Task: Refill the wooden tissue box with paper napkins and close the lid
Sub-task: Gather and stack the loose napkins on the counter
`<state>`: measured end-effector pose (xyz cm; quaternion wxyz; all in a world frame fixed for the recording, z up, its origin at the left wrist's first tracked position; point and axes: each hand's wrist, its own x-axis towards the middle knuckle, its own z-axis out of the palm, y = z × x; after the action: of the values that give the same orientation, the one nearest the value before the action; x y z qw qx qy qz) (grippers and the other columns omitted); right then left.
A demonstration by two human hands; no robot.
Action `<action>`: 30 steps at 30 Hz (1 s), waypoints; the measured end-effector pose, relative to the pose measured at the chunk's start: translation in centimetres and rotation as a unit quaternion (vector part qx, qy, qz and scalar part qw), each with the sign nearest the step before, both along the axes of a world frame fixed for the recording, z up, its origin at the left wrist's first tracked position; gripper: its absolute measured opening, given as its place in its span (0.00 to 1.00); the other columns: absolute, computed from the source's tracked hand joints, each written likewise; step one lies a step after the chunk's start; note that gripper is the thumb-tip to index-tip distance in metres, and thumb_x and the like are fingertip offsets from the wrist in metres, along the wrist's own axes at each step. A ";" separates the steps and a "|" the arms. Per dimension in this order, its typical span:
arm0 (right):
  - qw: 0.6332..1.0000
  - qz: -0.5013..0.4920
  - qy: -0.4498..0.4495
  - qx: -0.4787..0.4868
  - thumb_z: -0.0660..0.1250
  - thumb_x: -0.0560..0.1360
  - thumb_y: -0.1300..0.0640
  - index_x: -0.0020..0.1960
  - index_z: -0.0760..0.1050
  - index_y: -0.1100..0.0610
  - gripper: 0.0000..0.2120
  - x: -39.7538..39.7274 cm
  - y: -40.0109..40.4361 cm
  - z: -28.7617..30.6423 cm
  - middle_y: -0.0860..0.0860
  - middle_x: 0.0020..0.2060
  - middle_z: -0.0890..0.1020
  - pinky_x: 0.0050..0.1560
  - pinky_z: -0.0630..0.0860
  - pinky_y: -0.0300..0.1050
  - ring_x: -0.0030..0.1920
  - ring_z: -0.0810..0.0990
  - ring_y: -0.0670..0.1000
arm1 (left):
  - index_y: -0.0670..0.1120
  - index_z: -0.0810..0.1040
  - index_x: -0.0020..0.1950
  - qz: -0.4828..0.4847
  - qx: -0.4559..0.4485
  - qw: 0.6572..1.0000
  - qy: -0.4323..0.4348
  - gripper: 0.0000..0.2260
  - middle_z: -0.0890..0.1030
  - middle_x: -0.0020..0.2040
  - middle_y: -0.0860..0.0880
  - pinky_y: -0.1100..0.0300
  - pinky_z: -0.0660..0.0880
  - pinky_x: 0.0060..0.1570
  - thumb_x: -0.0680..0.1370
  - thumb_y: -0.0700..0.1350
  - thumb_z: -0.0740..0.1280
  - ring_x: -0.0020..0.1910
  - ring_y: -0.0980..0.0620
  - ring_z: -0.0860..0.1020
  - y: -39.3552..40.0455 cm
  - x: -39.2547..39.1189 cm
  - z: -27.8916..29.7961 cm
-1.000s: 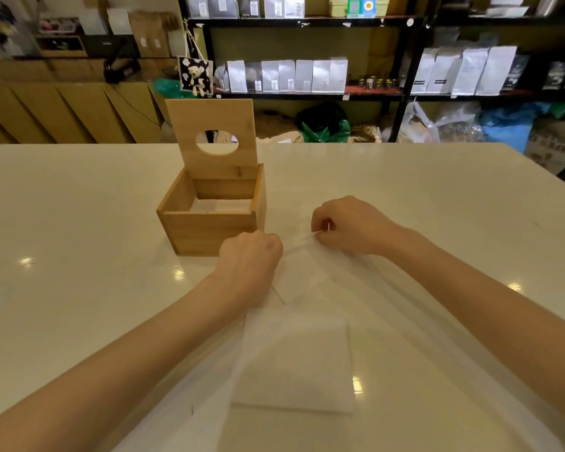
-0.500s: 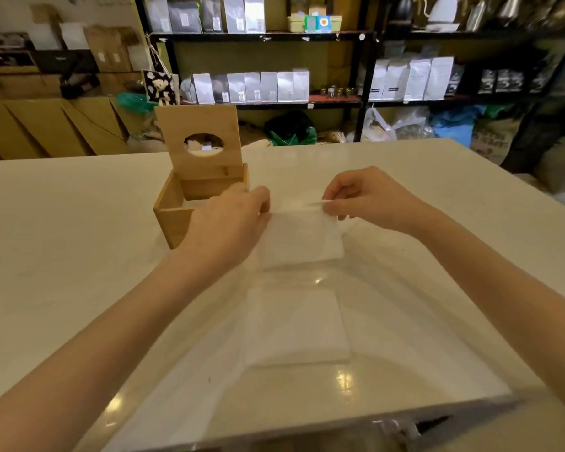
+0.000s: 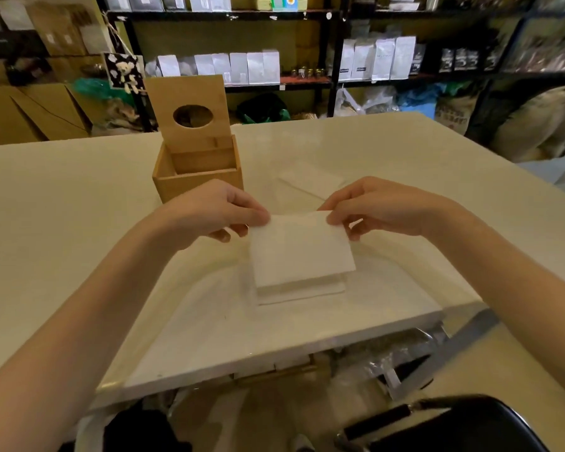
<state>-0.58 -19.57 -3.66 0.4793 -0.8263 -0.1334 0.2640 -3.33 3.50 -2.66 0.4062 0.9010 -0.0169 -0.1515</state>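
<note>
Both grips pinching one napkin: my left hand (image 3: 209, 213) and right hand (image 3: 382, 210) are holding a paper napkin (image 3: 299, 249) by its top corners.
It's hanging above the napkin stack (image 3: 302, 290) on the counter (image 3: 62, 223); the wooden tissue box (image 3: 198, 184) is standing beyond, lid (image 3: 188, 109) up, nothing visibly loaded yet.

Both bare forearms reach forward from the lower corners and converge toward the middle. The left hand (image 3: 209, 213) is raised, knuckles up, thumb and forefinger pinched together at its inner side, the other fingers curled beneath. The right hand (image 3: 382, 207) mirrors it at the same height, thumb and forefinger pinched, palm turned down. The 2 hands are apart, with neither wrist bent sharply.
</note>
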 end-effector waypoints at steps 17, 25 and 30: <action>0.990 -0.016 -0.083 -0.111 0.67 0.72 0.60 0.39 0.77 0.56 0.04 0.3 1.3 -3.3 0.49 0.29 0.78 0.28 0.69 0.33 0.23 0.73 0.42 | 0.47 0.79 0.47 -0.008 0.076 0.996 0.035 0.03 0.78 0.39 0.50 0.64 0.73 0.38 0.74 0.44 0.69 0.36 0.54 0.75 -0.4 1.1 -3.9; 0.977 0.027 -0.121 -0.174 0.69 0.70 0.60 0.41 0.75 0.54 0.03 0.6 2.0 -3.5 0.49 0.28 0.79 0.35 0.72 0.38 0.28 0.75 0.46 | 0.50 0.75 0.42 -0.052 0.179 0.982 -0.006 0.05 0.75 0.38 0.53 0.63 0.71 0.36 0.72 0.48 0.71 0.36 0.56 0.73 -0.4 1.4 -4.6; 0.973 0.046 -0.111 -0.199 0.70 0.69 0.58 0.47 0.75 0.57 0.07 1.2 2.1 -3.2 0.51 0.30 0.79 0.37 0.71 0.42 0.32 0.75 0.51 | 0.49 0.75 0.47 -0.074 0.242 0.967 -0.033 0.09 0.71 0.38 0.55 0.63 0.69 0.37 0.71 0.49 0.72 0.41 0.53 0.71 -0.9 1.8 -3.9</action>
<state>0.64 -17.48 -6.85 0.2753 -0.9222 -0.1683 0.2132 -1.53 2.62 -6.54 0.1627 0.9733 -0.0596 -0.1504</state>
